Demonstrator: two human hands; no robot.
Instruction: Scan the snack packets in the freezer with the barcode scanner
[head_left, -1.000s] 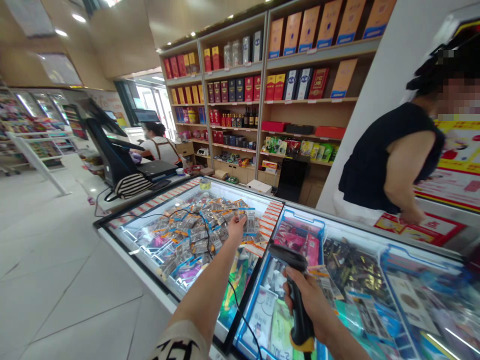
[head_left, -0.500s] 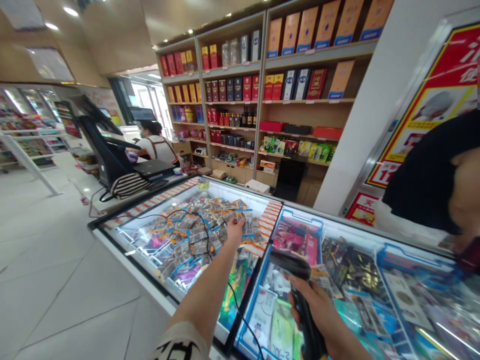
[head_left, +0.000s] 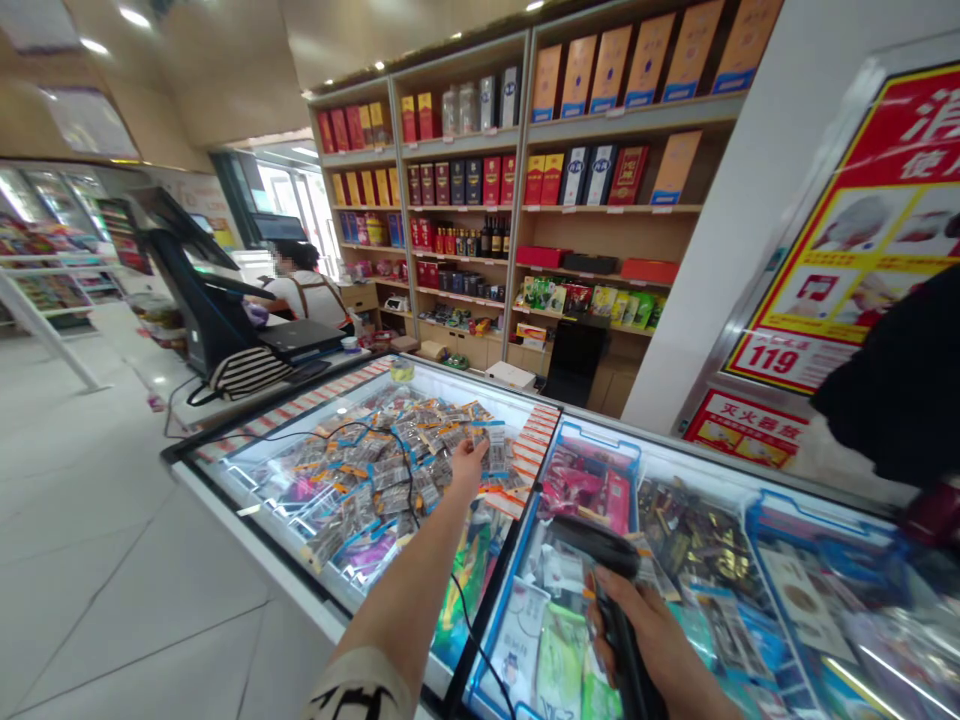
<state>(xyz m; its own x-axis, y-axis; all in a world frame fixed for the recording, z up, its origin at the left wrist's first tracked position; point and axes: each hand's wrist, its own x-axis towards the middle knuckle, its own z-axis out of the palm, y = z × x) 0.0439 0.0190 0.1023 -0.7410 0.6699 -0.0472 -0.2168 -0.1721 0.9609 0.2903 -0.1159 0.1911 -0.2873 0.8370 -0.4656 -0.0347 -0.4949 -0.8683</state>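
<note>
My right hand (head_left: 649,630) is wrapped around the handle of a black barcode scanner (head_left: 600,545), whose head points left above a blue basket. My left hand (head_left: 468,464) reaches out over the glass counter top. Its fingers are pinched at the edge of a small snack packet (head_left: 496,448) with a blue top. Around it, many similar small packets (head_left: 397,470) with orange and blue ends are spread over the glass. A black cable (head_left: 411,470) winds across them and passes under my left forearm.
A row of orange-and-white packets (head_left: 531,445) lines the counter's divider. Blue baskets (head_left: 637,450) hold bagged goods on the right. A black checkout screen stand (head_left: 191,300) and a striped pouch (head_left: 247,372) stand at left. One person (head_left: 304,290) sits behind; another's dark sleeve (head_left: 892,380) is at right.
The view has turned slightly right, showing more of the red poster. The scanner in my right hand has shifted a little right and down. My left hand stays at the packet.
</note>
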